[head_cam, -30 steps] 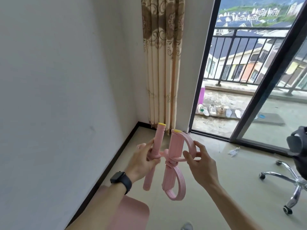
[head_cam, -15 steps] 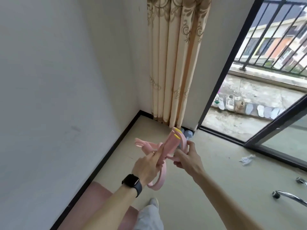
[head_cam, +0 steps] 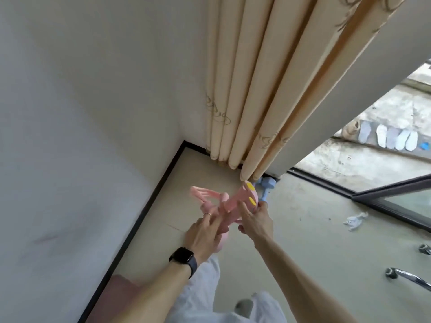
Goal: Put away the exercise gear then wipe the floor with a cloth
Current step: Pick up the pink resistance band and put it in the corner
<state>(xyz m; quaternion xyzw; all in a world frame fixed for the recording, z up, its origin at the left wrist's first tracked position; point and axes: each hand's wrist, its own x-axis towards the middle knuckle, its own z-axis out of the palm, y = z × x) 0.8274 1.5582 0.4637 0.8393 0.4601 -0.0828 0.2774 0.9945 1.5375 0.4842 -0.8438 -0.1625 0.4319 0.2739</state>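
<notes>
Pale walls meet in a corner where a beige curtain [head_cam: 256,101] hangs almost to the floor [head_cam: 303,241], and the one pink pedal puller [head_cam: 235,201] is held in the air in front of that corner, clear of the floor, between two hands. The right hand [head_cam: 255,220] grips the upper end, its fingers [head_cam: 243,207] curled round the foam bars just below the two yellow end caps. The left hand [head_cam: 205,231] lies along the lower end; motion blur hides whether its fingers [head_cam: 210,217] wrap the gear or merely press flat against it. The puller looks light: stiff foam-covered bars joined by soft, springy straps that flop and tangle, so the bars are the place to take hold, both bunched together, with the loops kept pinned against them. Just beyond the right fingertips, at the curtain's hem, one blue dumbbell [head_cam: 265,187] can be made out on the floor, dense for its size and best lifted by its middle grip. Well to the right of the fingers lies one crumpled white scrap [head_cam: 355,220].
</notes>
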